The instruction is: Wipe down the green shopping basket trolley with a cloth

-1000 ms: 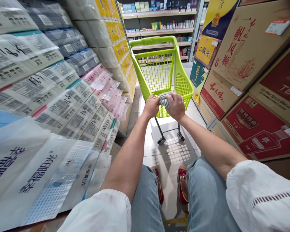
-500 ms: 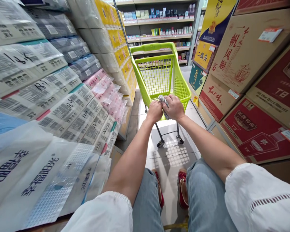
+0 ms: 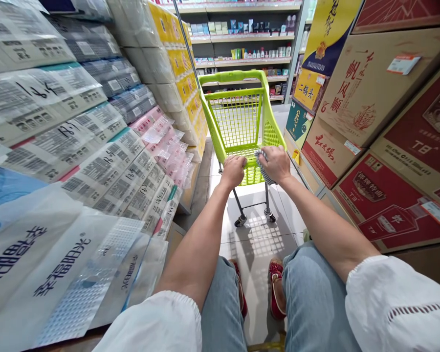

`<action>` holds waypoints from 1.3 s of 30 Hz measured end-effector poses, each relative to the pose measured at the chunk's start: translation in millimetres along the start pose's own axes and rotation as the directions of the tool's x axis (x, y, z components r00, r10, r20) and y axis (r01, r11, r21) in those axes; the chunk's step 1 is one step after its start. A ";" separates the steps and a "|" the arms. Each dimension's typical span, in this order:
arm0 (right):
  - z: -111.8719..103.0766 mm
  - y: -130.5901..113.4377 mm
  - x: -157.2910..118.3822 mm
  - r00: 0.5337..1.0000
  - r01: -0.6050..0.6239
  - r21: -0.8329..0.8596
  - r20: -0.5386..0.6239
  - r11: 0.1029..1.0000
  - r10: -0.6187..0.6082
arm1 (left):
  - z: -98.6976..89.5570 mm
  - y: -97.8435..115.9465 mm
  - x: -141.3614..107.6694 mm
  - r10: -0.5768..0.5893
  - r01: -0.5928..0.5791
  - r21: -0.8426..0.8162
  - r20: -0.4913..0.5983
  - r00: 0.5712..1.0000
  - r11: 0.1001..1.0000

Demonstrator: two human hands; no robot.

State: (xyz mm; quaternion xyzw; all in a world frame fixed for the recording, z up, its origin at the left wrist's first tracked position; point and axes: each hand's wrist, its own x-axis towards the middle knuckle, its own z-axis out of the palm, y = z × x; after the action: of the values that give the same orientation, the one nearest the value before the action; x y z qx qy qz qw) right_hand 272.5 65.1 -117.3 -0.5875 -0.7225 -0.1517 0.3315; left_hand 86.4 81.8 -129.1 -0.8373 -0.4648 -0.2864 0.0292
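Note:
A lime-green shopping cart with a mesh plastic basket stands on the floor right before me. My left hand is closed over the near edge of the basket, its fingers curled around the green rim. A short way to its right, my right hand grips a striped grey-and-white cloth against the same edge, near the basket's right corner. Part of the cloth is covered by the fingers. Grey legs with black casters carry the cart.
Stacked plastic-wrapped packages line my left, with yellow-and-white bundles behind them. Cardboard cartons are piled along the right. A shelf unit with small bottles and boxes stands beyond the cart. My knees and red shoes are below.
My hands have moved apart. The right hand has slid rightward along the cart's edge with the cloth, while the left hand stays on the rim, slightly lower in view.

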 end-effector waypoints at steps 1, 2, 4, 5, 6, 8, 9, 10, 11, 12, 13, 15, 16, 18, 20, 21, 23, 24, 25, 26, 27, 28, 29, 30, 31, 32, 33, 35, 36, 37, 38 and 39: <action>1.5 -12.2 -0.1 0.999 0.031 0.005 0.030 1.000 -0.031 | 0.5 -0.4 -0.5 -0.002 0.002 0.003 -0.008 1.000 1.000; 2.8 -24.0 -0.1 0.997 0.056 0.007 0.056 0.998 -0.056 | 0.8 -1.1 -1.1 -0.009 0.009 0.007 -0.018 1.000 1.000; 3.6 -42.9 0.0 0.990 0.094 0.003 0.102 0.996 -0.094 | 0.0 -3.3 -2.8 -0.031 0.032 0.020 -0.031 0.999 0.999; 2.8 -48.6 0.2 0.987 0.107 0.000 0.122 0.994 -0.106 | -1.1 -4.8 -4.0 -0.041 0.042 0.026 -0.033 0.999 0.999; 1.1 -51.3 0.6 0.982 0.122 -0.001 0.146 0.993 -0.120 | -2.8 -6.6 -5.3 -0.047 0.048 0.027 -0.030 0.998 0.998; -4.2 -48.4 1.6 0.972 0.142 -0.005 0.192 0.990 -0.138 | -7.1 -10.6 -8.2 -0.046 0.046 0.018 -0.014 0.999 0.999; -7.4 -43.7 2.3 0.969 0.139 -0.013 0.208 0.990 -0.134 | -9.4 -12.6 -9.6 -0.043 0.043 0.009 -0.005 0.999 0.999; -10.8 -37.5 2.9 0.969 0.127 -0.026 0.218 0.992 -0.118 | -11.7 -14.6 -10.9 -0.042 0.042 0.000 0.003 0.999 0.999; -14.1 -30.8 3.3 0.971 0.106 -0.041 0.221 0.994 -0.094 | -13.9 -16.5 -12.0 -0.044 0.044 -0.008 0.009 0.999 0.999; -17.1 -24.3 3.4 0.973 0.080 -0.056 0.220 0.995 -0.066 | -15.7 -18.1 -13.0 -0.047 0.047 -0.013 0.010 0.999 0.999; -19.8 -18.8 3.2 0.976 0.051 -0.068 0.216 0.996 -0.035 | -17.3 -19.4 -13.9 -0.048 0.048 -0.017 0.009 0.999 0.999; -23.5 -12.6 1.8 0.976 0.009 -0.083 0.216 0.997 0.009 | -19.7 -21.1 -15.2 -0.053 0.053 -0.014 0.002 0.999 0.999; -24.7 -12.3 0.7 0.976 0.000 -0.087 0.218 0.996 0.019 | -20.8 -21.8 -15.8 -0.054 0.054 -0.009 0.003 0.999 0.998; -26.3 -16.1 -1.9 0.974 0.012 -0.088 0.225 0.996 0.008 | -23.2 -23.1 -17.1 -0.058 0.058 0.003 0.012 0.998 0.998; -27.9 -21.9 -4.0 0.970 0.057 -0.077 0.242 0.995 -0.037 | -26.1 -24.2 -18.6 -0.062 0.062 0.018 0.023 0.998 0.998; -28.9 -23.9 -4.5 0.965 0.086 -0.065 0.255 0.994 -0.067 | -27.8 -24.1 -19.4 -0.065 0.064 0.029 0.027 0.998 0.998; -31.4 -24.3 -4.5 0.949 0.137 -0.026 0.289 0.990 -0.124 | -31.0 -21.2 -20.7 -0.063 0.061 0.059 0.029 0.998 0.996; -32.6 -22.8 -3.9 0.941 0.152 0.003 0.306 0.988 -0.145 | -32.0 -17.9 -21.0 -0.052 0.050 0.076 0.025 0.998 0.996; -33.7 -20.5 -3.0 0.935 0.157 0.039 0.316 0.987 -0.161 | -32.3 -13.2 -20.9 -0.039 0.037 0.091 0.017 0.999 0.995; -34.6 -18.1 -1.9 0.933 0.153 0.079 0.318 0.985 -0.171 | -31.7 -7.4 -20.5 -0.022 0.021 0.099 0.010 1.000 0.995; -35.1 -16.1 -0.8 0.933 0.148 0.120 0.311 0.982 -0.179 | -30.0 -1.0 -19.7 -0.014 0.014 0.099 0.000 1.000 0.995; -35.2 -14.9 0.2 0.937 0.145 0.158 0.296 0.977 -0.187 | -27.4 5.5 -18.6 -0.019 0.019 0.086 0.004 1.000 0.996; -34.7 -15.2 0.9 0.939 0.150 0.192 0.278 0.970 -0.201 | -24.1 11.5 -17.4 -0.038 0.037 0.067 0.027 0.999 0.997; -33.7 -16.9 1.2 0.942 0.160 0.218 0.259 0.963 -0.215 | -20.2 16.5 -16.1 -0.064 0.062 0.055 0.045 0.997 0.997; -32.1 -20.1 1.1 0.944 0.169 0.235 0.241 0.957 -0.226 | -16.2 20.1 -14.9 -0.095 0.093 0.043 0.050 0.994 0.995; -29.8 -24.2 0.6 0.947 0.175 0.244 0.225 0.954 -0.231 | -12.4 22.1 -14.0 -0.125 0.124 0.031 0.051 0.991 0.992; -26.9 -28.8 -0.1 0.950 0.175 0.244 0.212 0.954 -0.229 | -9.1 22.7 -13.3 -0.147 0.146 0.020 0.046 0.988 0.989; -20.5 -36.3 -1.9 0.959 0.165 0.232 0.188 0.959 -0.210 | -4.3 20.6 -12.8 -0.162 0.162 -0.003 0.032 0.986 0.987; -17.4 -37.7 -2.6 0.962 0.165 0.227 0.178 0.960 -0.208 | -3.0 18.6 -12.9 -0.155 0.156 -0.015 0.029 0.987 0.988; -15.0 -36.9 -3.0 0.960 0.175 0.229 0.175 0.958 -0.217 | -2.3 16.4 -13.2 -0.147 0.147 -0.026 0.024 0.989 0.989; -13.5 -33.6 -3.2 0.955 0.193 0.237 0.179 0.952 -0.238 | -2.2 14.4 -13.6 -0.138 0.138 -0.037 0.018 0.990 0.990; -13.1 -27.9 -3.2 0.948 0.212 0.247 0.185 0.946 -0.261 | -2.4 12.7 -14.0 -0.131 0.131 -0.045 0.012 0.991 0.990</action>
State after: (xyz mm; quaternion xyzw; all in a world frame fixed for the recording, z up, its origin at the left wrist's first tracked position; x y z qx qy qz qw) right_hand 250.3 47.4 -105.0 -0.4679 -0.8320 -0.0438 0.2949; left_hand 89.8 63.2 -131.4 -0.8067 -0.5122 -0.2944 -0.0111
